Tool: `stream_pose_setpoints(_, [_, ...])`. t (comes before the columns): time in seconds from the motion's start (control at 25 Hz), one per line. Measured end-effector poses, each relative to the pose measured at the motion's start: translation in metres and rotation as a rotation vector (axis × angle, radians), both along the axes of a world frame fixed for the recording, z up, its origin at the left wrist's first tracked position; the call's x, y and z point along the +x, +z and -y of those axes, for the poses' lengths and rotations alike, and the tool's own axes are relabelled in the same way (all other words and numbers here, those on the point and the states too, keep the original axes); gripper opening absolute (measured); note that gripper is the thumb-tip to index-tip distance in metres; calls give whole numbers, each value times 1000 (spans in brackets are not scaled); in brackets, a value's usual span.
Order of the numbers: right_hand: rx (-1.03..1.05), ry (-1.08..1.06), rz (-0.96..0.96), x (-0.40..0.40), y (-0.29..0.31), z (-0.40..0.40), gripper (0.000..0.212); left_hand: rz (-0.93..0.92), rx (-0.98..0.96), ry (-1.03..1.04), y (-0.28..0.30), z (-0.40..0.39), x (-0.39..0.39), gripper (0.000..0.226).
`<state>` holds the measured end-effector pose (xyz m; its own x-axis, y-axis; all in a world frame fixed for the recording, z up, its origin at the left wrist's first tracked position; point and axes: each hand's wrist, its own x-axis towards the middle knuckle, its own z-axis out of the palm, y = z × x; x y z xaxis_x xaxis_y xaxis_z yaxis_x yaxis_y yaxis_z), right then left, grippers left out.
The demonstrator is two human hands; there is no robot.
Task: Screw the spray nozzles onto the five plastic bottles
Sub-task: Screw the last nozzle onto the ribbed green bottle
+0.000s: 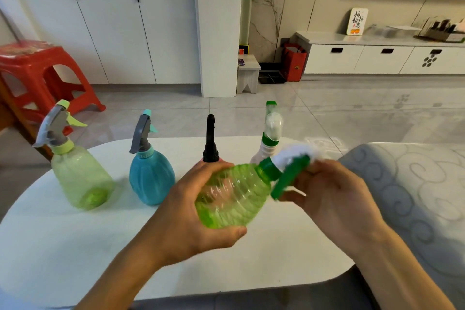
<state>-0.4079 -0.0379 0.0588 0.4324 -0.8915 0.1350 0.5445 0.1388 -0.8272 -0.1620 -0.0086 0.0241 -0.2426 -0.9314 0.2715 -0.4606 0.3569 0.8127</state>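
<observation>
My left hand (191,209) grips a clear green bottle (234,196), tilted on its side above the white table (75,246) with its neck to the right. My right hand (334,191) holds the green and white spray nozzle (289,171) that sits at the bottle's green collar. Behind stand a pale green bottle (80,173) and a blue bottle (151,178), both with grey nozzles on. A black nozzle (210,138) rises behind my left hand; its bottle is hidden. A white bottle with a green and white nozzle (270,131) stands further right.
A grey patterned cushion (415,196) lies right of the table. A red plastic stool (37,75) stands on the floor at the far left. White cupboards and a low white cabinet (377,58) line the back of the room.
</observation>
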Motion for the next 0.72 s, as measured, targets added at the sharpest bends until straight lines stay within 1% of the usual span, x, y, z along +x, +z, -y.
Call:
stream_pose_setpoints(0.04, [-60,86,37,1,-23,12,36,-166,148,-66,1,0,1,76])
stream_pose_setpoints(0.08, [-7,90,37,5,-24,6,36,-328,274,-162,2,-1,-1,67])
stream_pose_setpoints(0.16, [-55,141,97,12,-30,0,37,-582,461,-313,2,-5,-7,56])
stream_pose_setpoints(0.2, [-53,158,69,13,-27,-4,40,-679,543,-368,1,-6,-9,57])
stream_pose_setpoints(0.24, [-62,125,57,16,-23,-1,43,-762,618,-429,-1,-7,-12,61])
stream_pose_setpoints(0.28, [-66,118,92,17,-21,0,44,-829,687,-497,-2,-8,-14,63])
stream_pose_setpoints(0.4, [-51,154,179,16,-23,-1,46,-960,836,-651,-7,-10,-19,59])
stream_pose_setpoints(0.48, [-17,178,201,17,-24,0,48,-1033,895,-663,-9,-10,-22,62])
stream_pose_setpoints(0.6, [14,138,196,22,-27,2,42,-1083,962,-678,-10,-9,-22,77])
stream_pose_setpoints(0.72, [-10,89,152,29,-30,0,36,-1101,956,-693,-11,-7,-22,77])
